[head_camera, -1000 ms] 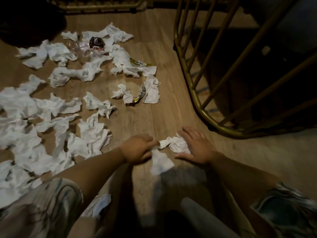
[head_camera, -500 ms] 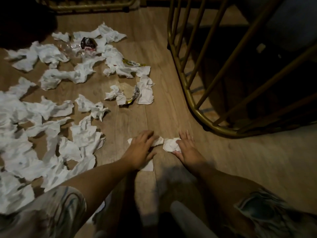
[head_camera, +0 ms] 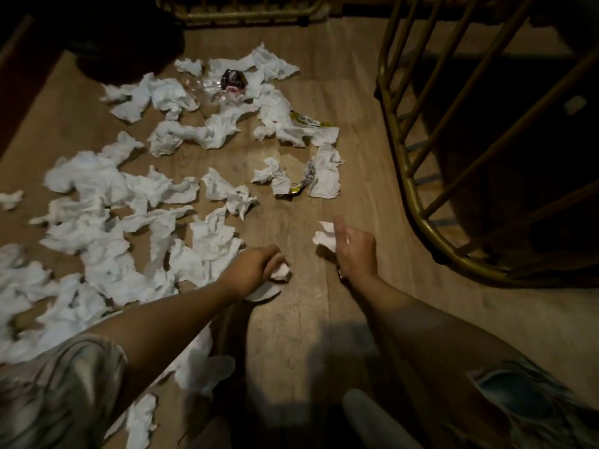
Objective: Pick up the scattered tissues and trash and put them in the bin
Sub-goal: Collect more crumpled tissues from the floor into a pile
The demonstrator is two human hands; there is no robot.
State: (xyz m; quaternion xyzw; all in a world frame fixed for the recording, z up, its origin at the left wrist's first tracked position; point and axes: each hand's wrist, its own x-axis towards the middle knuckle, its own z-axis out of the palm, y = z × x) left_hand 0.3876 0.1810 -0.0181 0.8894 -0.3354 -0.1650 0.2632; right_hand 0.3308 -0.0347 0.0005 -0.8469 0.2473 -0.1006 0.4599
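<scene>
Several crumpled white tissues [head_camera: 107, 228] lie scattered over the wooden floor, mostly to the left. Among them sit a dark crushed wrapper [head_camera: 232, 80], a yellow wrapper [head_camera: 308, 119] and a shiny wrapper [head_camera: 304, 181]. My left hand [head_camera: 256, 270] is closed around a tissue wad [head_camera: 280, 273] low over the floor. My right hand [head_camera: 355, 251] holds a crumpled tissue [head_camera: 324, 238] against its palm, fingers curled. A dark round shape [head_camera: 129, 37] at the top left could be the bin; it is too dark to tell.
A gold metal chair frame [head_camera: 418, 202] curves along the right side, its rails rising over dark floor. Another gold rail [head_camera: 246, 14] runs along the top edge. Loose tissues [head_camera: 201, 367] lie under my left forearm near my knees.
Both hands have closed on the tissues they were pressing on and moved apart: the left gathered its tissue into a wad, the right lifted its tissue off the floor.
</scene>
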